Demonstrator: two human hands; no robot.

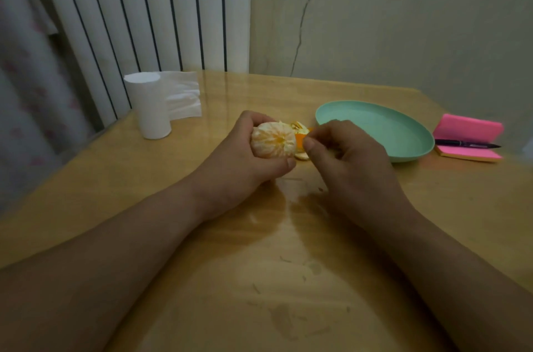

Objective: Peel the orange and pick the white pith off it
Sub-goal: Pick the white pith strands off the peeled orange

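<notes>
Left hand (245,155) grip clasped the peeled orange (272,141) above the desk (288,265). Right hand (346,155) grip curled beside it; contents were indiscernible.

orange (272,141) 1 | plate (375,128) 1 | tissue roll (150,109) 1 | pen (464,144) 1

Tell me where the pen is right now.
In the head view, the pen lies at the table's far right, across the open pink sticky notes, just right of the green plate.

Peeled orange (273,141) in the left hand (239,162), right hand (349,162) just beside it, peel scraps (300,129) behind, green plate (375,126) nearby.
</notes>
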